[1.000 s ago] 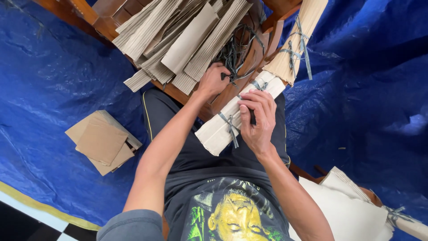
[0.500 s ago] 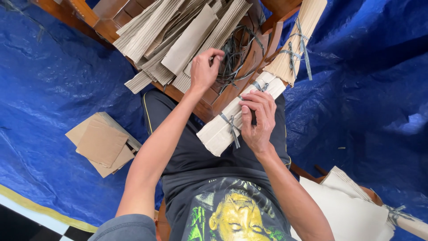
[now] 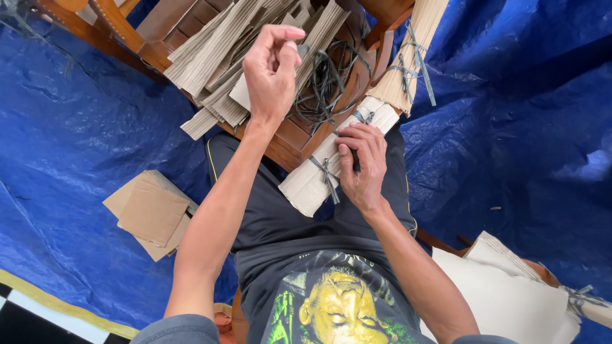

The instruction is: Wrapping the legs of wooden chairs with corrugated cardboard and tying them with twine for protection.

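My left hand (image 3: 271, 70) is raised over a wooden frame (image 3: 290, 140), fingertips pinched on a thin grey strap that trails down to a tangle of grey straps (image 3: 325, 83). My right hand (image 3: 360, 169) rests on a pale rolled cardboard bundle (image 3: 306, 185) lying across my lap. It grips the bundle near a knotted grey tie (image 3: 326, 175). A small dark thing under its fingers is too hidden to name.
Several corrugated cardboard strips (image 3: 217, 51) are heaped on the wooden frame. A second tied bundle (image 3: 408, 64) lies beyond the first. Flat brown cardboard pieces (image 3: 153, 213) lie on the blue tarp (image 3: 510, 127) at left. White sheets (image 3: 503, 286) are stacked at lower right.
My left hand has risen from the strap tangle up over the cardboard strips, drawing a strap with it. My right hand has stayed on the bundle.
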